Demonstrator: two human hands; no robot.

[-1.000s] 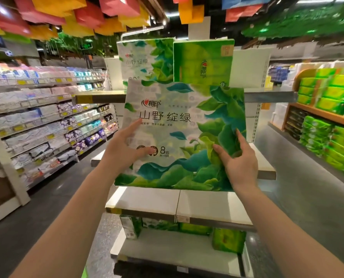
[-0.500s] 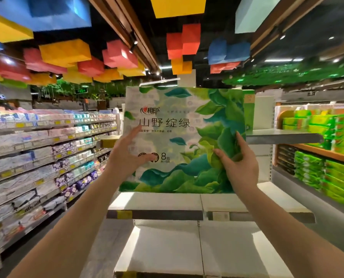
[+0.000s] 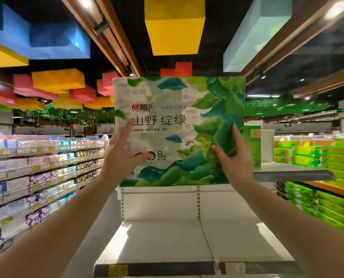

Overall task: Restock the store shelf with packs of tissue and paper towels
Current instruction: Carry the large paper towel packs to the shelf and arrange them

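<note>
Raised since half a second ago, the large soft-plastic tissue pack printed with green and teal leaves point(image 3: 179, 131) now sits higher before us, its base level with the grey metal upper shelf point(image 3: 291, 173) where a bright green tissue box point(image 3: 252, 145) already stands. We hold it upright between both hands: our left hand point(image 3: 121, 157) lies flat against the front, fingers spread and straight, while our right hand point(image 3: 234, 157) pinches the wrapper, fingers curled into the crinkled film. Restocking looks barely begun — this pack is not yet set down, and the white lower shelf point(image 3: 167, 241) beneath carries nothing we can see. Black characters and an "8" mark the pack's front — the film glossy, creased at the grip.
</note>
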